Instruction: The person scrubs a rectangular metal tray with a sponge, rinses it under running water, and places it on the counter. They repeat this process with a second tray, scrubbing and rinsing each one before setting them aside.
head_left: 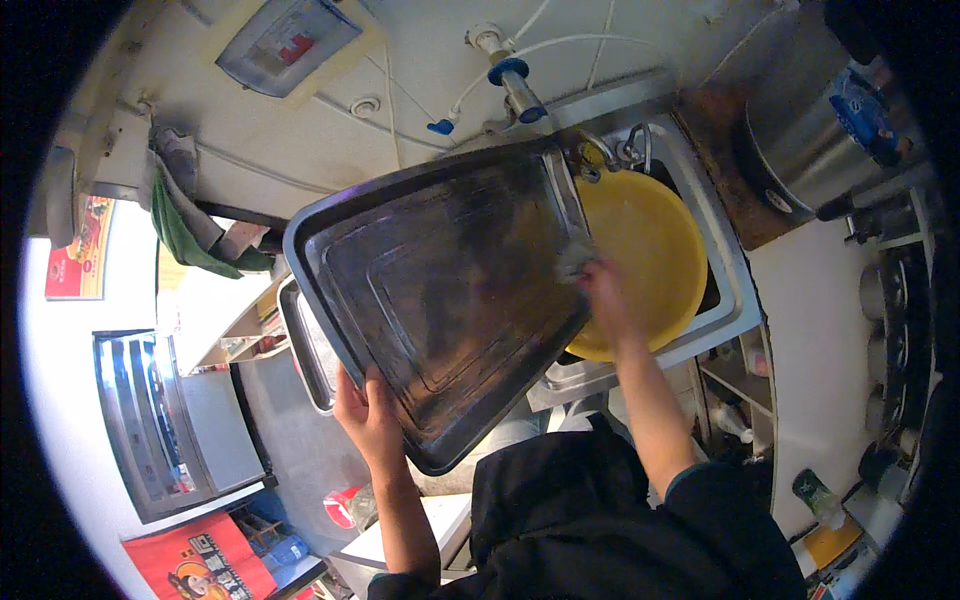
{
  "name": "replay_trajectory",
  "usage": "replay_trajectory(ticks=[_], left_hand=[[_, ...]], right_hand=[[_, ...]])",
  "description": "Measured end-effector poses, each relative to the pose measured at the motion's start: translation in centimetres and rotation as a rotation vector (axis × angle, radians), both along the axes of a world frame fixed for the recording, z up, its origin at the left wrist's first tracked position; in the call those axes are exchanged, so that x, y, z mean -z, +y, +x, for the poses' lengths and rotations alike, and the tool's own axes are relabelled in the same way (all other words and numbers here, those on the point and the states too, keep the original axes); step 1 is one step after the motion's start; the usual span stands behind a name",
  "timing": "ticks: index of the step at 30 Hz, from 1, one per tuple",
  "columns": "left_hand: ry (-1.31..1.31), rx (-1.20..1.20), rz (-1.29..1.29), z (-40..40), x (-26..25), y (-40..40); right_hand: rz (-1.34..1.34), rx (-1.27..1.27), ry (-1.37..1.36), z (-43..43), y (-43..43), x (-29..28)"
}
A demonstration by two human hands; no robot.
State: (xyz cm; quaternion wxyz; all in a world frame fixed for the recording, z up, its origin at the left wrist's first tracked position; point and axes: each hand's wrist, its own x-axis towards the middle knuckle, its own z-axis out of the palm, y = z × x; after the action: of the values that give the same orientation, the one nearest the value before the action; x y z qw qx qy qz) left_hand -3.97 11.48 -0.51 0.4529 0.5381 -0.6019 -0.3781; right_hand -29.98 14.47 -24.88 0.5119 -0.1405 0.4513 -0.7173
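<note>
A large dark metal baking tray (pixel 465 292) is tilted across the left part of the sink, its right end over the rim of a yellow plastic basin (pixel 645 255). My left hand (pixel 370 411) grips the tray's lower left edge, the thumb on its inner side. Near the tray's right end, my right hand (pixel 606 289) is closed on a greyish scrubbing pad or cloth (pixel 576 259), blurred, which lies against the tray. The basin sits in the stainless steel sink (pixel 739 292), below the metal tap (pixel 637 146). What the basin holds is hard to tell.
A big steel pot (pixel 810 135) stands on a brown board (pixel 720 165) right of the sink. Behind the large tray, a smaller metal tray (pixel 300 352) shows at the left. Green and grey cloths (pixel 184 217) hang on the wall. Pipes and a valve (pixel 517 90) stick out above the sink.
</note>
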Motion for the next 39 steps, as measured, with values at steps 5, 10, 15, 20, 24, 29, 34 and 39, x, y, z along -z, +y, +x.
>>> replay_trajectory(ticks=[5, 10, 15, 20, 24, 29, 34, 39], left_hand=[[-0.042, -0.007, -0.046, -0.3, 0.2, 0.0], [0.000, 0.008, -0.011, -0.2, 0.0, -0.5], [-0.008, 0.017, 0.035, 0.7, 0.0, -0.7], [-0.015, 0.067, -0.015, 1.1, 0.3, -1.3], [-0.028, 0.051, 0.009, 1.1, 0.1, -1.5], [-0.080, 0.025, 0.005, 0.8, -0.1, -1.5], [-0.073, 0.029, -0.040, 0.7, 0.1, -2.0], [-0.025, 0.059, 0.011, 1.3, -0.1, -2.3]], right_hand=[[-0.181, -0.123, 0.969, 12.7, -0.6, -9.5], [0.320, -0.149, 1.217, 10.3, -1.8, -2.7], [0.672, -0.002, 1.252, -1.5, 2.8, 5.6], [1.059, -0.304, 1.857, -6.9, 5.9, 8.7], [0.915, 0.000, 0.878, -5.9, 2.3, 8.2], [0.106, 0.131, 0.824, 4.7, -4.8, -1.3], [-0.451, -0.184, 0.788, 14.2, -4.0, -8.9], [-0.121, -0.652, 0.809, 8.5, 0.7, -3.0]])
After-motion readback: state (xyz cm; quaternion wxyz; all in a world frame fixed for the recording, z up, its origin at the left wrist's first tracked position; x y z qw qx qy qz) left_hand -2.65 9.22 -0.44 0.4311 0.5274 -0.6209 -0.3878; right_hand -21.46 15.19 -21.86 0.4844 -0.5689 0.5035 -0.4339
